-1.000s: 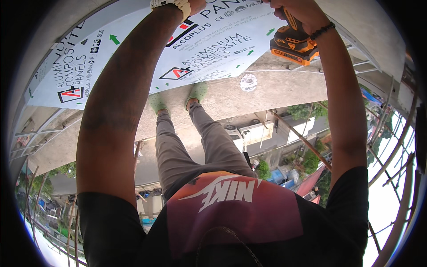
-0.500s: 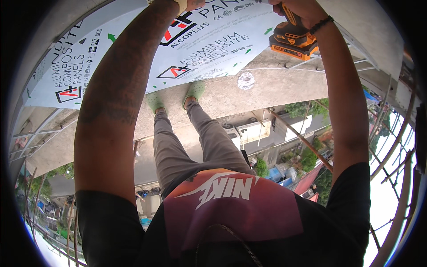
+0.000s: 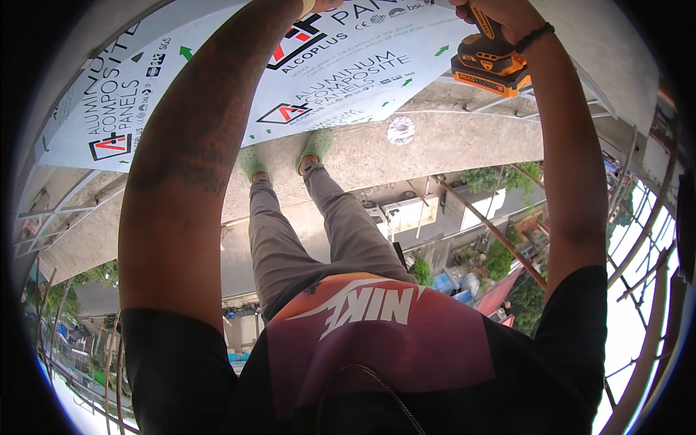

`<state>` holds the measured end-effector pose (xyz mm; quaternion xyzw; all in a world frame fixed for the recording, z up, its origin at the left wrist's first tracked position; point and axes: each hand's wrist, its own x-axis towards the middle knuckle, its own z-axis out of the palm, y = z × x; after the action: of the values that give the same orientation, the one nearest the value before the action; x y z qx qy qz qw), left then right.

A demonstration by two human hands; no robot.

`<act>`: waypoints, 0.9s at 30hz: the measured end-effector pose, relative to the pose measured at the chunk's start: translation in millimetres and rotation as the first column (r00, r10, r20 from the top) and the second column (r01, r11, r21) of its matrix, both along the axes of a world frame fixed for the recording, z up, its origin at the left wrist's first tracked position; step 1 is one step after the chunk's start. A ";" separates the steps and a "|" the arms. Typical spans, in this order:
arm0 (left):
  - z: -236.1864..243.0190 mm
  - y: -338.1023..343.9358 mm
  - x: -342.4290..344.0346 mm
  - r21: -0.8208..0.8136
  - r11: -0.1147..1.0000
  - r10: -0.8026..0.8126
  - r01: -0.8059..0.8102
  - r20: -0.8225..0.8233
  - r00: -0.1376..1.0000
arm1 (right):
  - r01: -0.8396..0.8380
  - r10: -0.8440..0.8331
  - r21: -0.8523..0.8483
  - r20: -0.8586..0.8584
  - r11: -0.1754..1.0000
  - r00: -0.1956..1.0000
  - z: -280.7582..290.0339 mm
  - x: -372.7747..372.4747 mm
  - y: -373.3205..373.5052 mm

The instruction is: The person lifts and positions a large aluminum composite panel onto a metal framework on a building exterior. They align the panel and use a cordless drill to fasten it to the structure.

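Observation:
My right hand (image 3: 511, 17) is closed round the handle of a black and orange cordless drill (image 3: 493, 56). The drill's battery base points down toward me, while its front end lies beyond the upper edge. Both arms reach up in front of a large light-blue composite panel (image 3: 348, 87) printed with lettering and green arrows. At the top edge only a sliver of my left hand (image 3: 320, 6) shows, near the panel's surface; its fingers are cut off by the picture's edge.
I stand on a narrow concrete ledge (image 3: 428, 148), a round silvery disc (image 3: 401, 130) lying on it. Behind the ledge the ground drops to a street with a white truck (image 3: 413, 212). Bamboo scaffold poles (image 3: 500, 235) cross at the right. Metal framing (image 3: 65, 196) shows left of the panel.
My right hand and the drill have shifted slightly to the right. My left forearm and hand have also moved a little rightward.

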<state>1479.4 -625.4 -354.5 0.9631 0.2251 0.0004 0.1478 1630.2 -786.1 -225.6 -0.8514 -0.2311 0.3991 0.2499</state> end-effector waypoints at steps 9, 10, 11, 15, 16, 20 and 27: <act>-4.5 2.7 3.9 -0.019 0.999 -0.035 0.035 0.024 0.999 | -0.177 0.217 -0.216 0.176 0.960 0.960 32.9 -5.5 31.2; -8.7 2.8 4.4 0.002 0.999 -0.038 0.038 0.042 0.998 | -0.183 0.228 -0.247 0.168 0.952 0.959 32.8 -0.7 34.1; -10.6 3.2 3.5 0.023 0.999 -0.037 0.036 0.056 0.998 | -0.194 0.243 -0.276 0.156 0.941 0.958 31.9 1.2 37.1; -12.4 4.4 5.7 -0.006 0.999 -0.039 0.040 0.066 0.997 | -0.189 0.240 -0.281 0.158 0.941 0.958 32.8 -0.2 39.4; -12.2 3.9 5.6 -0.006 0.999 -0.036 0.036 0.068 0.997 | -0.195 0.237 -0.259 0.142 0.946 0.961 31.2 2.3 37.1; -13.1 4.4 3.9 0.000 1.000 -0.027 0.027 0.081 0.996 | -0.202 0.234 -0.215 0.134 0.956 0.963 40.7 -6.1 37.5; -11.3 6.6 5.8 0.006 0.998 -0.066 0.066 0.059 0.996 | -0.171 0.214 -0.270 0.137 0.947 0.967 37.0 2.0 40.6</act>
<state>1485.2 -618.9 -365.9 0.9698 0.1886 0.0246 0.1525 1632.2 -745.5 -188.7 -0.8797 -0.2797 0.3766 0.0776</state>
